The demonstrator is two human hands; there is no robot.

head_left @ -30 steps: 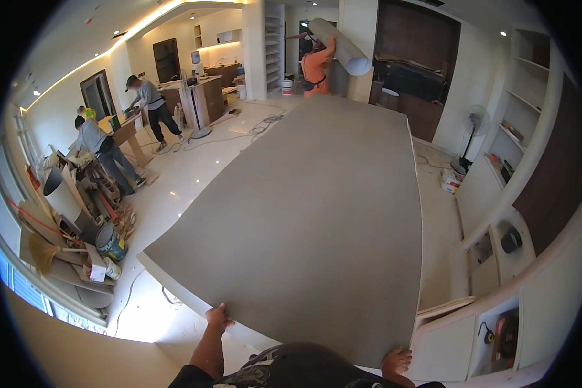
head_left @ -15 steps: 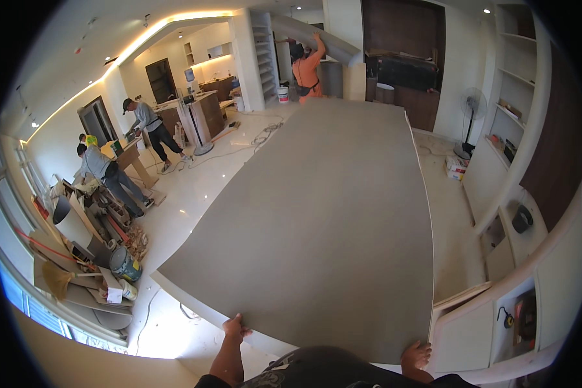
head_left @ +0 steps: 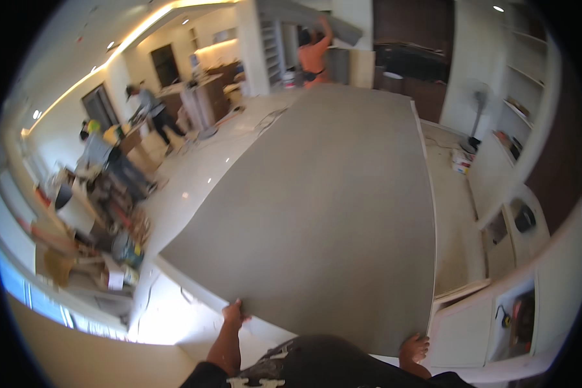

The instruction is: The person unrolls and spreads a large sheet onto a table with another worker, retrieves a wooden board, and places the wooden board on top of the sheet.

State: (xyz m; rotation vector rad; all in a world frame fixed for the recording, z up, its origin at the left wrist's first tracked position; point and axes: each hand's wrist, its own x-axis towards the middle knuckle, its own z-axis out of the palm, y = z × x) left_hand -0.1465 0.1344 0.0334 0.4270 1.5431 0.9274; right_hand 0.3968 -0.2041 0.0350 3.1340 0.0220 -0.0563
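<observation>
A large grey sheet [head_left: 310,213] spreads out before me, its near edges pale. My left hand [head_left: 235,312] grips the pale near-left edge, thumb on top. My right hand [head_left: 414,348] is closed on the near-right corner, fingers curled at the edge. My dark shirt shows below, between my forearms. At the far end a person in orange [head_left: 312,59] stands with back to me, an arm raised to a long rolled grey sheet [head_left: 346,29] held high and slanting.
Two workers [head_left: 155,113] [head_left: 113,161] lean over wooden work at left, near piled offcuts [head_left: 77,239] and buckets. Cables [head_left: 271,119] lie on the floor. White shelving and cabinets [head_left: 459,330] line the right, with a standing fan [head_left: 477,103]. A bright window [head_left: 26,284] is at lower left.
The person in orange has swung the roll from steeply tilted to flatter, higher and further left. My hands keep their grip; the view has shifted slightly, and now is more blurred.
</observation>
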